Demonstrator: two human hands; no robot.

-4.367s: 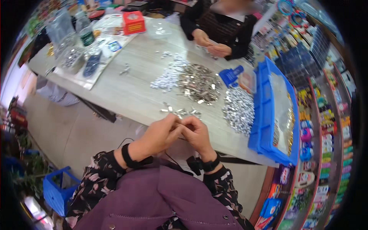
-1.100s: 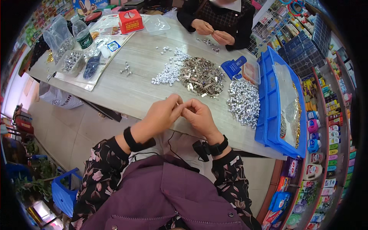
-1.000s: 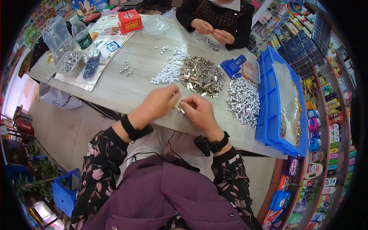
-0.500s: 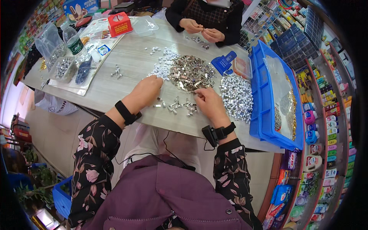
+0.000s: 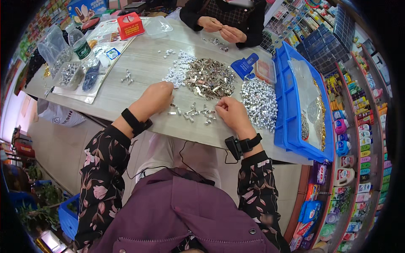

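Observation:
My left hand [image 5: 157, 98] is closed beside a scatter of small white caps [image 5: 174, 76]; its fingertips are mostly hidden, so what they hold cannot be made out. Just off the near edge of a heap of small flat metal pieces [image 5: 211, 79], my right hand [image 5: 233, 114] pinches thumb and forefinger together on something too small to name. Between the hands lies a loose group of small silver pieces with white ends [image 5: 195, 114]. A dense pile of white-and-silver parts [image 5: 258, 101] spreads to the right of my right hand.
A large blue crate [image 5: 291, 122] stands at the table's right edge, near a blue scoop-like holder [image 5: 244, 66] and a lidded clear box [image 5: 265, 71]. Across the table, a co-worker's hands [image 5: 223, 29] meet over small parts. A bottle [image 5: 79, 42] and red box [image 5: 130, 26] stand left.
My right fingertips have drawn back slightly from the metal heap toward me. My left hand has shifted a little to the left. The co-worker's fingers have come closer together.

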